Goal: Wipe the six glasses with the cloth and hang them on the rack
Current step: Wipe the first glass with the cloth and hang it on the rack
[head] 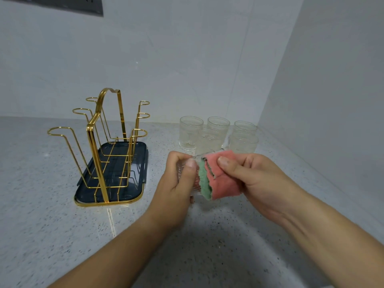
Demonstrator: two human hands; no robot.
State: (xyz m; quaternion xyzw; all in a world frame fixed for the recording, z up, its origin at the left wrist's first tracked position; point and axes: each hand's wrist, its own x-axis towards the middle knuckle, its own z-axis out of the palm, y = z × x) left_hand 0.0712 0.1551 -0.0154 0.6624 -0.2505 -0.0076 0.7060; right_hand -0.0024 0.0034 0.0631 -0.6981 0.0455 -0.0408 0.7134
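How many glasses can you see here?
6. On the counter: back-left glass, back-middle glass, back-right glass, front-left glass, front-right glass. The held glass is in the left hand, partly under the cloth.

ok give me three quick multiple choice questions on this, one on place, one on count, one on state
1. The rack stands where, seen from the standing glasses? A left B right C behind
2. How many glasses stand on the counter? A three B five C six
3. The left hand is: A open B gripping a glass C holding the cloth
1 A, it sits left of the group. 2 B, five stand; the sixth is held. 3 B, its fingers curl round the glass; the right hand holds the cloth.
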